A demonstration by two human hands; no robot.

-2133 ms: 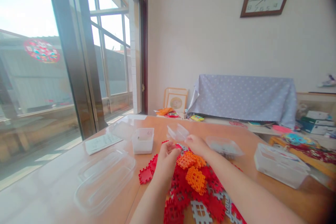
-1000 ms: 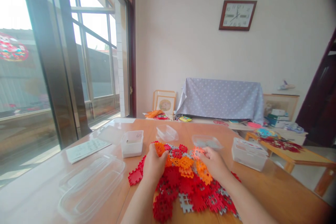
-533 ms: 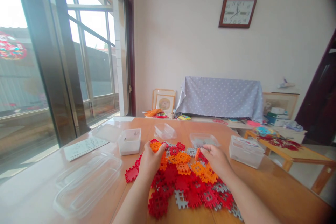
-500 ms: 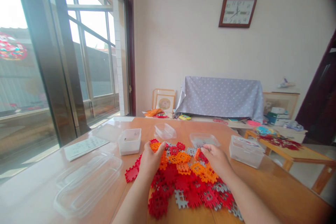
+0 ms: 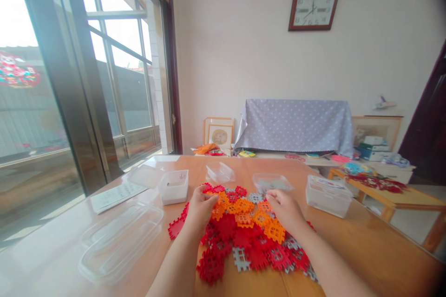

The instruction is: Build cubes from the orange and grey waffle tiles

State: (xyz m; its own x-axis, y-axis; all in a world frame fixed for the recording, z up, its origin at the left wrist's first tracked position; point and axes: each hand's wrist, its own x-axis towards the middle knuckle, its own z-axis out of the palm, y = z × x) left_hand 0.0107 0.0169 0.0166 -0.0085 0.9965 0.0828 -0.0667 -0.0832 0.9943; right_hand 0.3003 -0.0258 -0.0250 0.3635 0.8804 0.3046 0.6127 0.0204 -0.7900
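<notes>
Orange lattice tiles [image 5: 274,231], loose atop red tiles [image 5: 225,226] and grey tiles [image 5: 241,260], between both hands. Left hand [image 5: 200,207] with thumb and fingers curved beside an orange tile; right hand [image 5: 284,206] with fingertips close together by another; whether pinching anything, impossible to tell. Best handled, probably, singly and by the rim, without dragging overlapping neighbours. Beyond the right fingertips, a clear tray [image 5: 256,177]; beyond the left wrist, a whitish box [image 5: 174,196].
</notes>
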